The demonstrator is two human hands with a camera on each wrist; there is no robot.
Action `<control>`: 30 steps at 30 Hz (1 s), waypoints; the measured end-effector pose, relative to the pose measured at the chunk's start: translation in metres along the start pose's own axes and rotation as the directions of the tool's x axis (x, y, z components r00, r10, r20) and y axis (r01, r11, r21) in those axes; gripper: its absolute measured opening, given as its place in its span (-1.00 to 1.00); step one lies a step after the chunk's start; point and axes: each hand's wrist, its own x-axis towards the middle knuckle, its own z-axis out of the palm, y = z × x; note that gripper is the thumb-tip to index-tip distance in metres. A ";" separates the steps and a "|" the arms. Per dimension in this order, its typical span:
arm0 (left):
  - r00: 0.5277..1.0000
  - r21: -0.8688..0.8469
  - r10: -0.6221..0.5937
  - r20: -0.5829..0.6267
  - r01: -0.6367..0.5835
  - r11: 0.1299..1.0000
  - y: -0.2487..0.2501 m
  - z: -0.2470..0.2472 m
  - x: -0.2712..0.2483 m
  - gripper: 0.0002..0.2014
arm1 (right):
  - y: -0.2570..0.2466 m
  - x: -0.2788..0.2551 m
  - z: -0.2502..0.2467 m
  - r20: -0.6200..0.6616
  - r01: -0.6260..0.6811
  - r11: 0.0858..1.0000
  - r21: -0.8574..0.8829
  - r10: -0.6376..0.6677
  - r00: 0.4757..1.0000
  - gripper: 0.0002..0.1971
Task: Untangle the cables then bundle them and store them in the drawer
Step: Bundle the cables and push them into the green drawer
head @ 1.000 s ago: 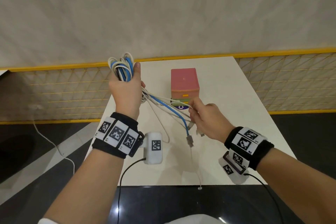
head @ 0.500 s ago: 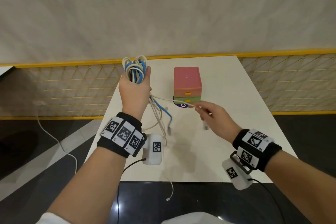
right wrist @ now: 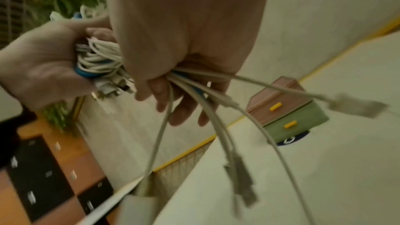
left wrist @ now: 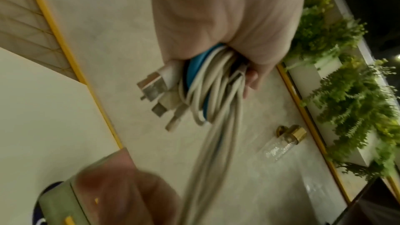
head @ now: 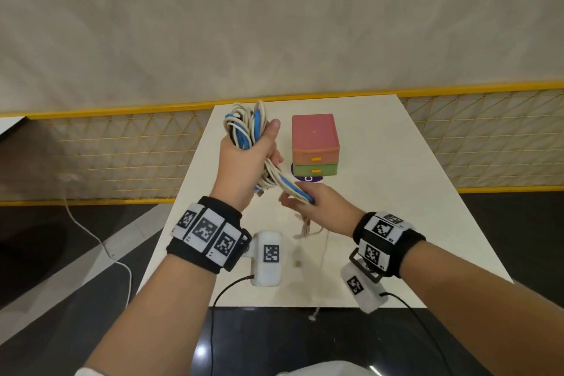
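My left hand [head: 247, 159] is raised above the white table [head: 396, 223] and grips a coiled bundle of white and blue cables [head: 247, 128], whose loops stick out above the fist. Several plugs [left wrist: 155, 86] poke out below that fist. The loose cable tails [head: 293, 189] run down to my right hand [head: 317, 207], which holds them gathered in its curled fingers just below the left hand. Their free ends and plugs [right wrist: 240, 177] dangle under the right hand. A small drawer unit [head: 315, 143], pink over green with yellow handles, stands behind the hands with both drawers closed.
A dark round sticker [head: 306, 178] lies under the drawer unit's front. A yellow-framed mesh barrier [head: 122, 146] runs along the table's far and left sides, with green plants [left wrist: 346, 91] beyond it. A thin white cord [head: 100, 244] trails on the dark floor at the left.
My right hand moved left and closer to the left hand, gathering all the loose tails instead of pulling one white cable out to the right. The left hand with the coil shifted right.
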 end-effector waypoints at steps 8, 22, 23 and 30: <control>0.911 0.297 -0.262 0.318 0.167 0.940 -0.011 -0.027 -0.007 -0.76 | 0.016 0.002 -0.032 0.039 -0.053 0.926 -0.373 0.073 0.997 -0.92; 0.902 0.562 -0.345 0.259 0.150 0.813 -0.056 0.000 -0.014 -0.86 | -0.011 0.012 -0.049 0.102 -0.032 0.999 -0.017 0.034 0.994 -0.07; 0.906 0.558 -0.341 0.251 0.152 0.816 -0.056 -0.001 -0.012 -0.84 | -0.009 0.008 -0.055 0.120 -0.026 0.999 0.042 0.021 0.993 -0.13; 0.906 0.378 -0.296 0.302 0.172 0.910 -0.053 -0.001 -0.011 -0.78 | 0.024 -0.011 -0.056 0.033 -0.039 0.993 -0.113 0.043 0.999 -0.87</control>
